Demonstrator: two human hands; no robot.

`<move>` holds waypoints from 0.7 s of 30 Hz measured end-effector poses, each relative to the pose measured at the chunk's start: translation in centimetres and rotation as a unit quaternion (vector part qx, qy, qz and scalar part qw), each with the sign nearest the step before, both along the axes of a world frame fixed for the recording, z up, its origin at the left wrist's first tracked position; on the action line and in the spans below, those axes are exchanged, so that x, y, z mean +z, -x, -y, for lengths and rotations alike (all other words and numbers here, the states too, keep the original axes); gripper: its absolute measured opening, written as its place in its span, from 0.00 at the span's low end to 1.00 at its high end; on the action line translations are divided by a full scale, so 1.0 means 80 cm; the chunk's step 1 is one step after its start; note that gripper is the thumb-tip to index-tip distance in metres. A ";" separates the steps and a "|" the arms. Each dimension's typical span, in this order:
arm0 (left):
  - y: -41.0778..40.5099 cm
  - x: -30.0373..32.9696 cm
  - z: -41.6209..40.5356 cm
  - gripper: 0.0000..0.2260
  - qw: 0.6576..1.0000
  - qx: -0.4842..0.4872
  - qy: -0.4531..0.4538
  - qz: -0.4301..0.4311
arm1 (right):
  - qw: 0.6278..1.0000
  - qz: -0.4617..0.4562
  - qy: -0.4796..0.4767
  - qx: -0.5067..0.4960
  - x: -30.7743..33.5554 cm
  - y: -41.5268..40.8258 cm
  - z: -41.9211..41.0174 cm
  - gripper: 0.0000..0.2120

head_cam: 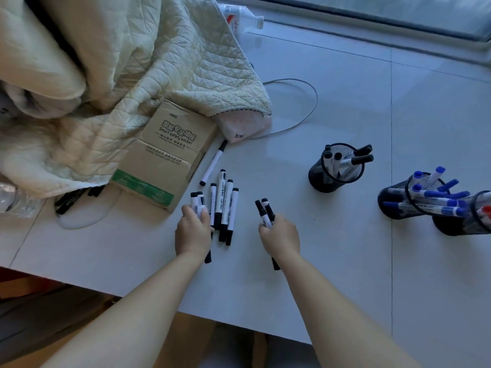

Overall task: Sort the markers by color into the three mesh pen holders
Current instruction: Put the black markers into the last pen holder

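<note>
Black markers [353,158] standing in one holder [335,179], blue in another [398,200]; third holder [462,224] being cut off; both hands' grips, left [193,229] and right [281,236], grasping black markers

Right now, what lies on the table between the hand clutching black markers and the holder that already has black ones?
Nothing: in the head view, the white tabletop between the right hand and the black-marker holder is bare.

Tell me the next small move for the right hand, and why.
Probably carry the right hand to the holder with black markers and drop its bunch of black markers in; the other holders show blue and red caps.
</note>
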State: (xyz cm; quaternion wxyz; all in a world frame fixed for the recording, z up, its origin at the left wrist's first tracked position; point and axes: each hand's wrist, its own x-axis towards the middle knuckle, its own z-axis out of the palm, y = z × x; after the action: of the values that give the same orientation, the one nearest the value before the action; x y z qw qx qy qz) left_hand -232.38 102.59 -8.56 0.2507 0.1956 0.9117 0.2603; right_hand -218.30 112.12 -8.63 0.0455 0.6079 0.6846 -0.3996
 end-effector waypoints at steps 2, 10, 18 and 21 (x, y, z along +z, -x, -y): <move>-0.010 0.014 -0.022 0.11 0.998 -0.015 -0.052 0.015 | 0.997 -0.047 -0.024 -0.048 0.015 -0.009 -0.010 0.10; -0.050 0.068 -0.128 0.09 0.981 -0.027 -0.181 0.063 | 0.918 -0.299 -0.065 -0.251 0.109 -0.050 -0.096 0.13; -0.088 0.095 -0.203 0.13 0.966 -0.025 -0.246 0.078 | 0.806 -0.419 -0.156 -0.389 0.137 -0.072 -0.193 0.10; -0.087 0.106 -0.230 0.13 0.948 -0.002 -0.292 0.129 | 0.778 -0.413 -0.181 -0.439 0.123 -0.072 -0.208 0.10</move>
State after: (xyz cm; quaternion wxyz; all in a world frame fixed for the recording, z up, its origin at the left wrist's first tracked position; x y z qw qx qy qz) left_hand -225.40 120.95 -0.12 0.2990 0.2271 0.7549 0.5377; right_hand -212.51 128.75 1.17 -0.5323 0.6164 0.3567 -0.4577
